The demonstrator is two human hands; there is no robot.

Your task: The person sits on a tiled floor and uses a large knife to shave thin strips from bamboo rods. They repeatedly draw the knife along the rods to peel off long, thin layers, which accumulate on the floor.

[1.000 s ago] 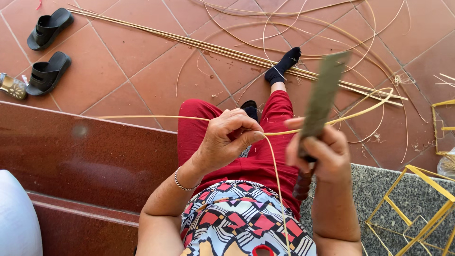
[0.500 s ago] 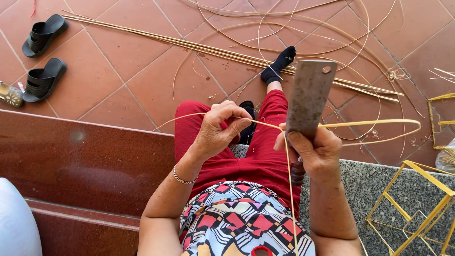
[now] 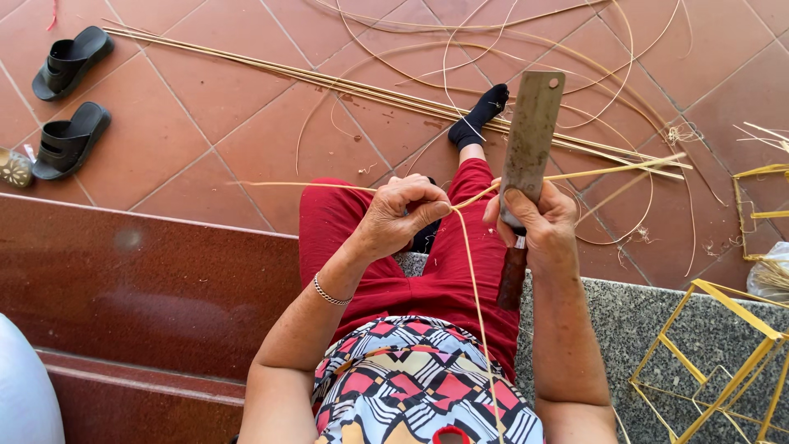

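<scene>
Between the two sets of fingers runs a thin bamboo strip (image 3: 460, 238): the left hand (image 3: 403, 215) has its fingers curled and pressed together, pinching the strip just where it forks. From that pinch one sliver goes down toward the lap, another stretches out sideways past the left knuckles, and a third leads right, past the blade. The right hand (image 3: 534, 220) is wrapped tight round the neck of a cleaver (image 3: 530, 140), fingers closed on it, thumb laid across the flat of the blade, the dark wooden handle hanging below the palm. The blade stands upright, just beside the left fingertips.

Judging by the fork, the strip appears partly split, with the length toward the lap seemingly whole, though that is hard to tell. Beyond the fingers, many long thin slivers (image 3: 526, 57) curl over the tiled floor (image 3: 189, 115), and a bundle of straight bamboo sticks (image 3: 370, 89) lies well apart from both hands. To the right of the right hand stand yellow stick frames (image 3: 723, 345); far left of the left hand lie two black sandals (image 3: 70, 99).
</scene>
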